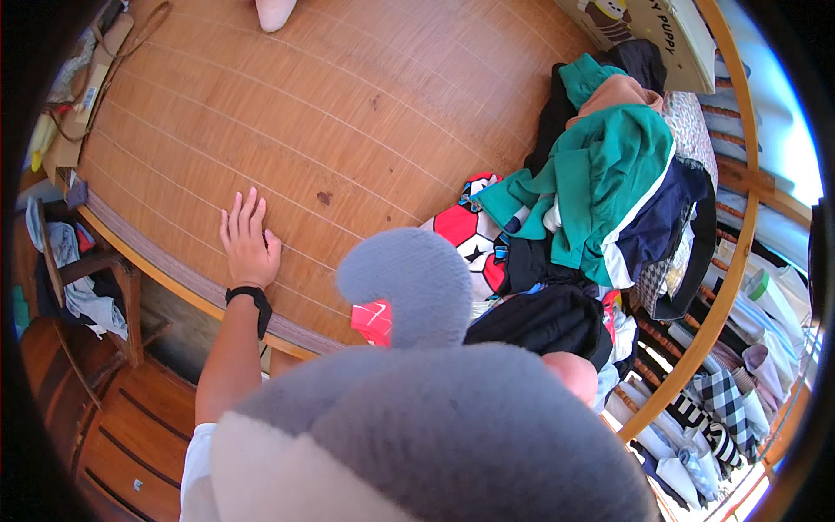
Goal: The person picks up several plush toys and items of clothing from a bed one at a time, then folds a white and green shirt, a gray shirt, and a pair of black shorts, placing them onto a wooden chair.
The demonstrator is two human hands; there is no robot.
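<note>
My left hand [247,244] lies palm down with its fingers stretched out on a brown bamboo mat [287,113]. A dark band circles its wrist. Nothing is in this hand. Close up, a large grey and pale plush toy [452,426] fills the lower middle, with a curled grey part [417,270] sticking up and a rounded pink part at its right. My right hand does not show, and what supports the toy is hidden. Beyond the toy lies a heap of clothes: a green garment [609,174], a black one [544,326] and a red, white and black patterned cloth [457,226].
A curved wooden rail [738,261] bounds the right side, with folded clothes [739,383] past it. A printed box [670,43] stands at the far right. On the left are a wooden chair [139,435] and a strap [130,56]. A pinkish rounded shape [275,12] shows at the far edge.
</note>
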